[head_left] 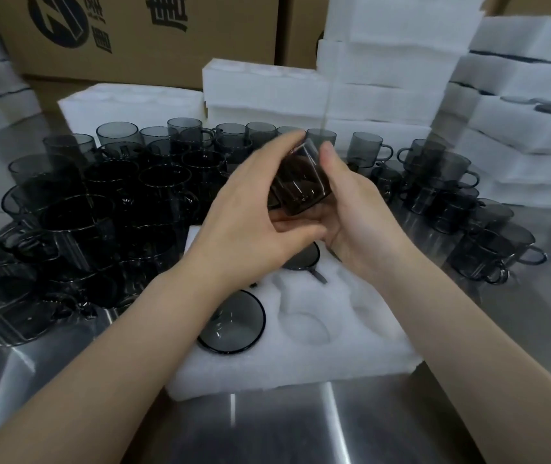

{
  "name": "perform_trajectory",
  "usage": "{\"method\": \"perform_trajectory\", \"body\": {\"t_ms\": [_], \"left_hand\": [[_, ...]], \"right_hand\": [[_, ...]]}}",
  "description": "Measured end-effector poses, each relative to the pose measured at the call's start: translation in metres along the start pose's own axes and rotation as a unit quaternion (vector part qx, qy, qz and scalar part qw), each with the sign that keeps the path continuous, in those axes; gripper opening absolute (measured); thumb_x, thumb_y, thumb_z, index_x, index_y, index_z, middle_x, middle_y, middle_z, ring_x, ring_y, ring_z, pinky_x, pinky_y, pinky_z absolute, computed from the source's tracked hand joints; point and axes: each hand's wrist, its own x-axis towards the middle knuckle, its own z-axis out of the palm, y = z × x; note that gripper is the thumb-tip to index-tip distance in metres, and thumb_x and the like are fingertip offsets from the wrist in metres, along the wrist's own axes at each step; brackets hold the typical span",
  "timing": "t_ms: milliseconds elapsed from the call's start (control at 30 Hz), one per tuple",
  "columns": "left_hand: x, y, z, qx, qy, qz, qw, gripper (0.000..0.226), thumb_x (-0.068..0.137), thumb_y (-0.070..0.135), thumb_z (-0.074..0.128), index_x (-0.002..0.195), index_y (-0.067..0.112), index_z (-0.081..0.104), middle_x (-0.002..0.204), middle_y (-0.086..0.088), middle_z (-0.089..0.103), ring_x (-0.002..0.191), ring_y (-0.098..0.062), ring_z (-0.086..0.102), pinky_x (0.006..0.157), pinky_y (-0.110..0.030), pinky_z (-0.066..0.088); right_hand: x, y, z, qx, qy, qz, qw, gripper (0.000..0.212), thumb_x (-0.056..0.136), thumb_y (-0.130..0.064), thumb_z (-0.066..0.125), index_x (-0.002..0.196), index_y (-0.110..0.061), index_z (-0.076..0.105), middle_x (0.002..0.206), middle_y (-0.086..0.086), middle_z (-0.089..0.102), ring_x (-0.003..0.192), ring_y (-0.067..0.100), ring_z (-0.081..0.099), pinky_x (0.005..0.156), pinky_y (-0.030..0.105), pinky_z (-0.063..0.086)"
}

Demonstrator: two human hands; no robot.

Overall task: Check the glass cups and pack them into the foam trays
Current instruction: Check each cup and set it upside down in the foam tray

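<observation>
inspection is going on: left hand [244, 226] and right hand [354, 212] are gripping one tilted smoky cup [300, 182] just above the foam tray [378, 349]; next it is likely needing lowering into a free pocket [304, 326] below.

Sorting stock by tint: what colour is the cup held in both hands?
Dark smoky grey and see-through, the glass cup; head view.

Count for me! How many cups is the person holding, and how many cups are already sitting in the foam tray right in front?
Held cup, in left hand and right hand: 1
Cups showing in the front foam tray: 2
Total: 3
</observation>
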Motion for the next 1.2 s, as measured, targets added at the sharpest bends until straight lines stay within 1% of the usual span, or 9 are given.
{"method": "perform_trajectory", "body": {"t_ms": [133,267,467,567,600,733,867,1000,1200], "left_hand": [[-0.002,0.004,-0.001,0.001,0.012,0.016,1.0,0.068,0.076,0.014,0.08,0.138,0.018,0.05,0.131,0.008,0.059,0.124,-0.004,0.052,0.106,-0.024,0.041],[-0.004,0.001,-0.003,-0.021,-0.011,0.043,0.999,0.069,0.075,0.001,0.077,0.136,0.015,0.05,0.14,-0.002,0.053,0.133,-0.011,0.047,0.111,-0.034,0.039],[-0.006,0.004,-0.005,-0.09,-0.043,0.072,0.992,0.069,0.076,-0.008,0.068,0.124,0.033,0.04,0.146,0.008,0.046,0.148,-0.015,0.022,0.113,-0.027,0.033],[-0.005,0.005,-0.006,-0.071,-0.037,0.034,0.996,0.077,0.072,-0.003,0.072,0.134,0.031,0.041,0.14,0.02,0.048,0.148,-0.01,0.019,0.113,-0.054,0.032],[-0.005,0.005,-0.007,-0.061,-0.037,0.03,0.997,0.079,0.071,0.001,0.074,0.137,0.03,0.041,0.141,0.018,0.048,0.148,-0.012,0.021,0.114,-0.055,0.029],[-0.005,0.006,-0.007,-0.041,-0.034,0.033,0.998,0.086,0.068,0.024,0.082,0.143,0.026,0.038,0.141,0.012,0.049,0.137,-0.007,0.04,0.114,-0.035,0.034],[-0.005,0.002,-0.004,-0.03,0.0,0.012,0.999,0.077,0.074,0.021,0.083,0.142,0.021,0.047,0.137,0.013,0.054,0.129,0.002,0.047,0.111,-0.028,0.039],[-0.006,0.003,-0.004,-0.024,-0.023,0.045,0.998,0.075,0.074,0.015,0.084,0.14,0.017,0.049,0.138,0.008,0.055,0.129,0.001,0.048,0.109,-0.019,0.038],[-0.006,0.003,-0.004,-0.053,-0.04,0.056,0.996,0.072,0.074,0.008,0.08,0.138,0.014,0.049,0.145,0.003,0.048,0.139,-0.006,0.039,0.114,-0.034,0.035]], "right_hand": [[0.0,-0.001,0.0,-0.011,0.043,0.007,0.999,0.042,0.103,-0.037,0.04,0.106,-0.005,0.068,0.099,0.019,0.072,0.087,0.031,0.07,0.07,0.042,0.06],[-0.001,-0.006,-0.002,0.028,0.049,0.031,0.998,0.037,0.103,-0.031,0.045,0.11,-0.002,0.066,0.106,0.024,0.07,0.094,0.038,0.069,0.085,0.057,0.054],[0.003,-0.007,-0.008,0.128,-0.081,0.097,0.984,0.045,0.104,-0.038,0.038,0.132,-0.007,0.054,0.127,0.021,0.061,0.108,0.035,0.063,0.089,0.043,0.054],[0.003,-0.006,-0.011,0.153,-0.141,0.13,0.969,0.057,0.1,-0.047,0.037,0.14,-0.008,0.045,0.129,0.021,0.058,0.115,0.038,0.058,0.099,0.048,0.047],[0.003,-0.005,-0.012,0.155,-0.148,0.125,0.969,0.056,0.098,-0.046,0.039,0.138,-0.008,0.046,0.128,0.021,0.059,0.115,0.037,0.058,0.1,0.049,0.046],[0.004,-0.004,-0.012,0.1,-0.066,0.067,0.991,0.055,0.085,-0.036,0.059,0.128,-0.003,0.056,0.124,0.026,0.059,0.11,0.036,0.06,0.089,0.051,0.055],[0.004,-0.001,-0.01,0.042,-0.014,0.021,0.999,0.058,0.081,-0.033,0.063,0.127,0.002,0.055,0.114,0.024,0.062,0.102,0.036,0.061,0.09,0.054,0.051],[0.005,-0.001,-0.011,0.071,0.033,-0.013,0.997,0.025,0.087,-0.024,0.062,0.103,-0.005,0.063,0.088,0.012,0.07,0.08,0.024,0.068,0.065,0.04,0.06],[0.004,0.0,-0.01,0.066,0.049,-0.032,0.996,0.014,0.093,-0.019,0.06,0.1,-0.007,0.062,0.088,0.01,0.069,0.078,0.022,0.068,0.063,0.038,0.059]]}}
